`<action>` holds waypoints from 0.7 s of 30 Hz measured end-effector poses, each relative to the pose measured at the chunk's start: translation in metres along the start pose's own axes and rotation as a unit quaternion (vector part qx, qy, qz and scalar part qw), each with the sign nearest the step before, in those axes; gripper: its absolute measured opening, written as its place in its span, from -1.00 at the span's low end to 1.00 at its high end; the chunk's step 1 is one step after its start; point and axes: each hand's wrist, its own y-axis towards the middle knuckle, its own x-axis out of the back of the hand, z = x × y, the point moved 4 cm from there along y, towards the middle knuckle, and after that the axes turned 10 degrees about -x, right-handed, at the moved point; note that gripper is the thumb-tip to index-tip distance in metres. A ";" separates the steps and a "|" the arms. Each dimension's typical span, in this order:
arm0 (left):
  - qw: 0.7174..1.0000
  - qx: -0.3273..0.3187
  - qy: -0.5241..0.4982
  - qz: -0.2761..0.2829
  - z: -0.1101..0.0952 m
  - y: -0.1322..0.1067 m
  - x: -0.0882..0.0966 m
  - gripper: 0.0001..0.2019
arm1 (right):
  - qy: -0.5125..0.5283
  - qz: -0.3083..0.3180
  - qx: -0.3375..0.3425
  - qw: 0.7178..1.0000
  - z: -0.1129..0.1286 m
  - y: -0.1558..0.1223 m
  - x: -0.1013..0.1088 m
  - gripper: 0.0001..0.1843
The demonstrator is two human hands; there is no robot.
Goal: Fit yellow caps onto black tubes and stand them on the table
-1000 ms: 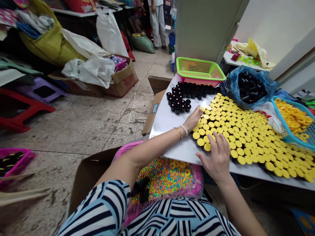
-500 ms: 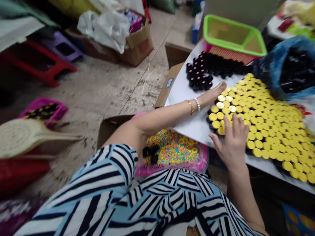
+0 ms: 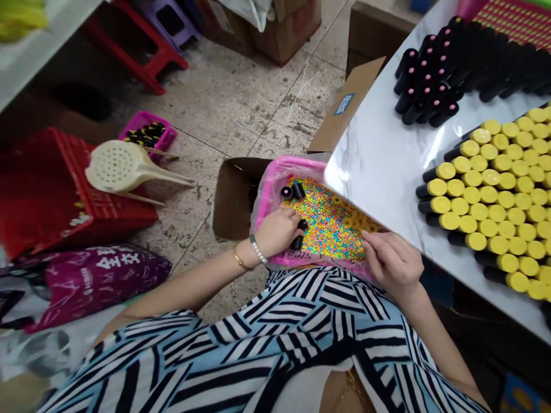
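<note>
My left hand (image 3: 279,232), with a pearl bracelet and a gold one, reaches into a pink tray (image 3: 267,189) lined with clear plastic. Its fingers curl closed on a small black tube (image 3: 303,225) among multicoloured beads (image 3: 329,229). Other short black tubes (image 3: 297,191) lie on the beads close by. Over the tray's right side, my right hand (image 3: 394,261) is closed in a pinch; whatever its fingertips hold is too small to make out. Several yellow ring-like pieces (image 3: 355,218) lie near those fingertips, partly under the table edge.
On the white table (image 3: 370,155) stand rows of yellow-topped black tubes (image 3: 491,212) and a cluster of black tubes with pink ends (image 3: 426,80). An open cardboard box (image 3: 232,198) adjoins the tray. Left are a cream stool (image 3: 116,166) and a red crate (image 3: 99,212).
Both hands have come off the yellow-topped tubes on the table and moved down to the bead tray. Their spread fingers have closed. The view has swung down and left.
</note>
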 end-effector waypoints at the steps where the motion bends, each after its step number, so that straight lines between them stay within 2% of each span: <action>1: 1.000 -0.008 -0.015 0.003 0.000 0.000 -0.008 -0.78 | 0.002 0.015 0.003 1.000 0.002 0.000 -0.003 -0.66; 3: 0.998 -0.036 -0.057 0.007 0.002 0.003 -0.017 -0.76 | -0.005 0.053 0.003 0.999 0.002 -0.003 -0.011 -0.70; 6: 0.994 -0.061 -0.093 0.007 0.005 0.008 -0.017 -0.64 | -0.034 0.095 -0.016 0.995 -0.005 -0.007 -0.028 -0.76; 11: 0.995 -0.007 -0.100 0.026 0.008 0.013 -0.010 -0.42 | -0.121 0.129 -0.075 0.981 -0.018 -0.006 -0.059 -0.66; 14: 0.994 -0.010 -0.108 -0.010 0.008 0.016 -0.001 -0.50 | -0.139 0.148 -0.070 0.977 -0.022 -0.001 -0.067 -0.65; 17: 0.991 -0.094 -0.084 -0.033 0.007 0.018 0.006 -0.56 | -0.181 0.162 -0.058 0.968 -0.030 0.005 -0.068 -0.64; 19: 0.983 -0.175 -0.043 -0.016 0.004 0.018 0.005 -0.52 | -0.215 0.192 -0.024 0.957 -0.034 0.008 -0.071 -0.58; 21: 0.973 -0.229 -0.010 0.017 0.001 0.020 -0.001 -0.54 | -0.234 0.231 0.009 0.944 -0.037 0.010 -0.076 -0.56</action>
